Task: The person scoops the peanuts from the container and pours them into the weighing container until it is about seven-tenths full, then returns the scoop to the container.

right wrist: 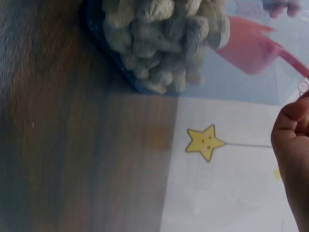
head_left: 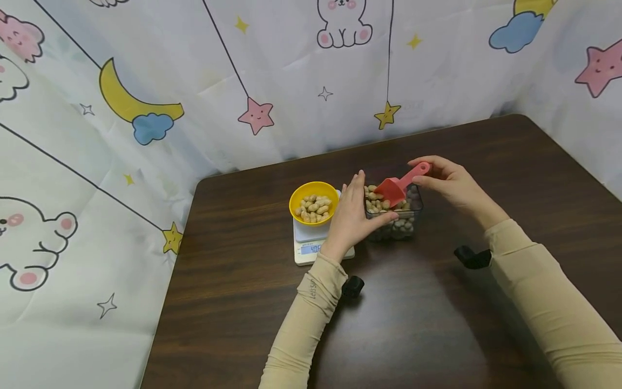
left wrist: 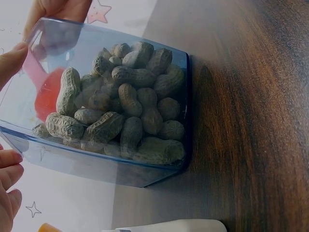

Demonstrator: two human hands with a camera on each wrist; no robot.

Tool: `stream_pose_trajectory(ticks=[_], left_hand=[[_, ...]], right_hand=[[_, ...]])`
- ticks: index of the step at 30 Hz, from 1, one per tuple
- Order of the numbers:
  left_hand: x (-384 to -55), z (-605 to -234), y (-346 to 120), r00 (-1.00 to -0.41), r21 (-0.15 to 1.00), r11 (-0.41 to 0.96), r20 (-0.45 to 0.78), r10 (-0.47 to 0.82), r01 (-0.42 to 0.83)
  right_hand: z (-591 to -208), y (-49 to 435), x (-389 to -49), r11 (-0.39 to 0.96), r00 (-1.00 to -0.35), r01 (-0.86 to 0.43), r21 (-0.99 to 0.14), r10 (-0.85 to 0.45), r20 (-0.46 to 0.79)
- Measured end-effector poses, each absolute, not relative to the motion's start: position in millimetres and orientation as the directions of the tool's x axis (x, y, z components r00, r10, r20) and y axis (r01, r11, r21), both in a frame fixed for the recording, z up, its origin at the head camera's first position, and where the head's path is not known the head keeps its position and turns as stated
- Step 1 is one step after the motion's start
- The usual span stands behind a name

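My right hand (head_left: 454,186) pinches the handle of a pink-red scoop (head_left: 392,189), whose blade dips among the unshelled peanuts (left wrist: 149,113) in a clear container (head_left: 418,207). Through the container wall, the right wrist view shows the blade low against the nuts. My left hand (head_left: 347,219) is spread at the container's near left corner, straight fingers along the left side and thumb across the near rim. Just left of it, a yellow bowl (head_left: 294,208) of peanuts rests on a white kitchen scale (head_left: 302,261). The left hand partly covers the scale, hiding part of the display.
Everything stands on a dark wood-grain table (head_left: 233,243), towards its far edge. A white curtain (head_left: 301,70) printed with stars, moons and bears hangs behind and to both sides. Black wrist-camera parts (head_left: 353,287) hang beside the sleeves.
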State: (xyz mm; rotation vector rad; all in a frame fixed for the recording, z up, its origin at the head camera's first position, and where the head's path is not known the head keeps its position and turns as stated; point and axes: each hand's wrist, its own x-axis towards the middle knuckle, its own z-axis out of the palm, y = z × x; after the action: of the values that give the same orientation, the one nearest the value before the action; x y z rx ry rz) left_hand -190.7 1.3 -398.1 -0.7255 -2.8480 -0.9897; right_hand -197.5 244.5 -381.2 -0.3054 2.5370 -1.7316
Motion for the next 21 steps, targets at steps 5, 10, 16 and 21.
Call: stream_pose_trajectory(ticks=[5, 10, 16, 21], left_hand=[[-191.1, -397.6, 1.6, -0.892, 0.576, 0.69, 0.186, 0.411, 0.438], [-191.5, -397.5, 1.5, -0.893, 0.581, 0.687, 0.188, 0.408, 0.436], [-191.8, -397.3, 1.4, -0.898, 0.585, 0.689, 0.186, 0.399, 0.428], [-191.9, -396.9, 2.2, -0.895, 0.579, 0.69, 0.194, 0.401, 0.435]], right_hand=[[-379.1, 248.1, -199.1, 0.4, -0.976, -0.152, -0.904, -0.206, 0.073], [-375.3, 245.2, -202.1, 0.45, -0.976, -0.172, -0.876, -0.197, 0.09], [-376.2, 236.8, -202.7, 0.467, -0.982, -0.174, -0.867, -0.15, 0.116], [-379.1, 230.6, -200.9, 0.457, -0.982, -0.187, -0.87, -0.107, 0.155]])
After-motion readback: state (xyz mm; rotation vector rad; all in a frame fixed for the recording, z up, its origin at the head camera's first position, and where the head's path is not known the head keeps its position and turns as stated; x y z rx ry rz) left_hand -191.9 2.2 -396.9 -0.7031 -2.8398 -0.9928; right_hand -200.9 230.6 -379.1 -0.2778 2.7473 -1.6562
